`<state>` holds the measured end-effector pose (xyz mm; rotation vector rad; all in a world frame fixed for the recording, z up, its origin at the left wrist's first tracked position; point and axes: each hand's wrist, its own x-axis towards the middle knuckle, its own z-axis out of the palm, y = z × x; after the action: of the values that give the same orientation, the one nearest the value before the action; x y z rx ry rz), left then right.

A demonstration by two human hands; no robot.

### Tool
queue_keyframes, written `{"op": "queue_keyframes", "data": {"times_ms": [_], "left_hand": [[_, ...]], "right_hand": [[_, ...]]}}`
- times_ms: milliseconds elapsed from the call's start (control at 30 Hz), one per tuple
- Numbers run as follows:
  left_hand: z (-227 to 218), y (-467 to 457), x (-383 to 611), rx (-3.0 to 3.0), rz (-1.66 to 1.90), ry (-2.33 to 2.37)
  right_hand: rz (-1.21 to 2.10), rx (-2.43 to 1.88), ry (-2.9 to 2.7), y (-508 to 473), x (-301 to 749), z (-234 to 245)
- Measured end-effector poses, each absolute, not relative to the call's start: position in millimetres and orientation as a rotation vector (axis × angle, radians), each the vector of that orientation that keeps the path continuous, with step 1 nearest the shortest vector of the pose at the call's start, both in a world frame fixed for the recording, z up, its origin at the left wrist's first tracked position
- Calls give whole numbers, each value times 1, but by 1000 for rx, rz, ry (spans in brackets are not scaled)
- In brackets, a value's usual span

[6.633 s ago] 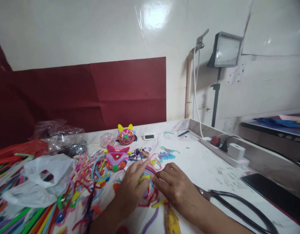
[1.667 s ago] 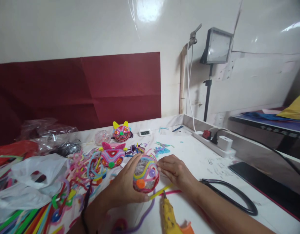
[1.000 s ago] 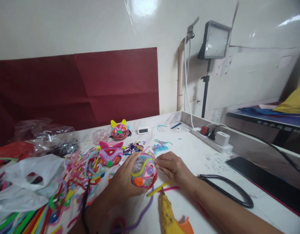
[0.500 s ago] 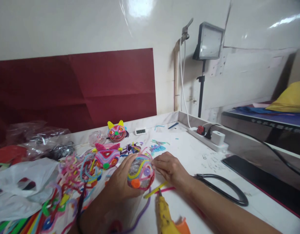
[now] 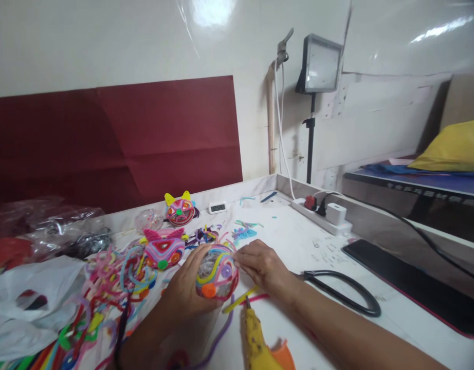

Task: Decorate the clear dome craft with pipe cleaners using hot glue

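The left hand (image 5: 188,288) stays wrapped around a round see-through ball wound with fuzzy coloured strips (image 5: 217,271), held over a white surface (image 5: 294,226), as the right hand (image 5: 260,262) bunches its fingertips at the ball's right edge; whether they pinch a strip is too small to tell. Seconds ago both hands largely covered the ball; now its side with a purple disc (image 5: 226,271) shows, and over the last second the hold barely shifts, which suggests careful pressing rather than turning.

On the ball's near side, a yellow glue gun (image 5: 257,339) aims its metal nozzle towards it, a likely hazard for any downward move. A tangled multicoloured heap of fuzzy stems (image 5: 106,272) crowds the ball's left; black-handled scissors (image 5: 337,296) lie to its right, past the forearm. The widest room for moving runs beyond and right of the ball, up to the white plastic power strip (image 5: 317,216) inside the raised rim (image 5: 248,187).
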<state>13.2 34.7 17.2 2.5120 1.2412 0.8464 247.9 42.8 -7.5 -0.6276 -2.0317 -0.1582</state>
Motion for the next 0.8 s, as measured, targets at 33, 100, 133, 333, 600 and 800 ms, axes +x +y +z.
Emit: {"op": "queue_keyframes", "data": {"times_ms": [33,100,133,333,600,800], "left_hand": [[17,35,13,2520,845,1246],[18,36,14,2532,846,1265],[18,35,15,2534,844,1276],[24,31,19,2543,835,1317],[24,31,19,2541,885,1293],[23,31,20,2451,909,1256]], "right_hand": [[-156,-631,-2035,43,248,-8],[-147,-645,-2044,43,248,-8],[-139,-653,-2051,43,248,-7],[-106,-688,-2081,43,250,-6],[-104,-682,-2088,44,250,-7],[-105,-705,-2089,43,250,-6]]}}
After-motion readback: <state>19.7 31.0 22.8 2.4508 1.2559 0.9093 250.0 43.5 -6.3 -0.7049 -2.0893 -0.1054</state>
